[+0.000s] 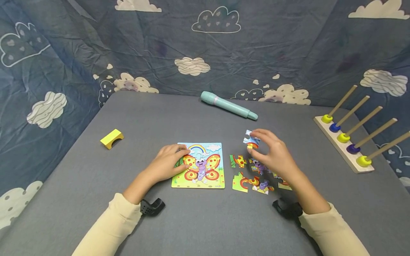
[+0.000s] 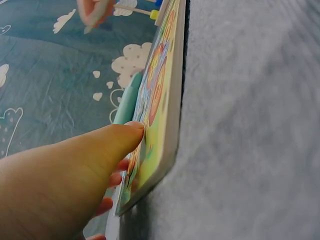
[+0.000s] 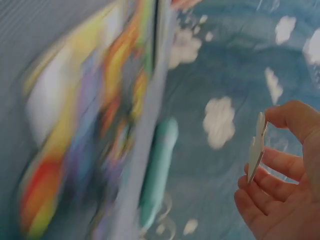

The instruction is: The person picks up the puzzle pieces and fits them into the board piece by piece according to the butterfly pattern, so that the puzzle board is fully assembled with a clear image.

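Observation:
A square butterfly picture board (image 1: 205, 177) lies flat on the grey table, and the left hand (image 1: 164, 163) rests on its left side, fingers relaxed; the left wrist view shows the thumb on the board (image 2: 159, 135). Pinched between thumb and fingers of the right hand (image 1: 273, 153) is a jigsaw piece (image 1: 251, 140) with blue, red and yellow print. In the right wrist view that piece (image 3: 256, 150) is seen nearly edge-on, clear of the table. Below the right hand lie several loose pieces (image 1: 240, 182), some partly hidden by it.
A teal toy microphone (image 1: 229, 106) lies toward the back of the table. At the left is a yellow arched block (image 1: 111, 138). On the right stands a wooden rack (image 1: 344, 145) with slanting pegs and coloured beads. A cloud-patterned cloth (image 1: 192, 46) hangs behind.

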{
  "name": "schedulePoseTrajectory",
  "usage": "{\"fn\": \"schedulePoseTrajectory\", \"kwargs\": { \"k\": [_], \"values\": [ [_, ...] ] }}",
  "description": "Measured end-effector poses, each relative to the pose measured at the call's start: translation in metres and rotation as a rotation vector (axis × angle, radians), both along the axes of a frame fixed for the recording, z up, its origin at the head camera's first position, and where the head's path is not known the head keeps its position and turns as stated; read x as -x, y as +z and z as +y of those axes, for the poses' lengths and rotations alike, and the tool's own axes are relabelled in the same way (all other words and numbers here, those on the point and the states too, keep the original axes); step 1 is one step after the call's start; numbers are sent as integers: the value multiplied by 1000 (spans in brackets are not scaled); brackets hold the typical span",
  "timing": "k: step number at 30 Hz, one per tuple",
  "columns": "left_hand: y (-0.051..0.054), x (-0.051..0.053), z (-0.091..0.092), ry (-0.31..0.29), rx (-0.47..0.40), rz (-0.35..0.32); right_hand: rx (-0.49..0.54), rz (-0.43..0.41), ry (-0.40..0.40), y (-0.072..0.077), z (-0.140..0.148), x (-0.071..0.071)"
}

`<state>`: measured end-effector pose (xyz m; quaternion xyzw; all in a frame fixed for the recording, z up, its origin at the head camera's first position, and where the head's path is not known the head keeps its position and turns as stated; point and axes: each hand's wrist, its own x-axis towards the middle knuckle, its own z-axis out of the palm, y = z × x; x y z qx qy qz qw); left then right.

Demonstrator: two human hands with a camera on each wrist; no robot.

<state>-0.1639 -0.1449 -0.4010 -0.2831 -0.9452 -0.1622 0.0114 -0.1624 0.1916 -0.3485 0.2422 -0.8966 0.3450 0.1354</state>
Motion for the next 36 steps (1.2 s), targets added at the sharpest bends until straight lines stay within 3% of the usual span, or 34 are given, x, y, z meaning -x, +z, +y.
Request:
{"fn": "schedulePoseTrajectory", "kwargs": {
  "k": [6, 11, 17, 23, 36],
  "values": [
    [2, 2, 7, -23, -14, -43, -2, 13, 136, 2, -43, -3],
    [1, 2, 11, -4, -18, -54, -100, -56, 199, -16, -67, 5],
    [3, 0, 16, 4, 13, -54, -208, -160, 204, -36, -78, 16],
    [7, -4, 25, -32, 134, -15, -249, -192, 215, -46, -82, 24],
    [14, -7, 34, -61, 272, 11, -280, -237, 235, -46, -85, 26]
  ]
}}
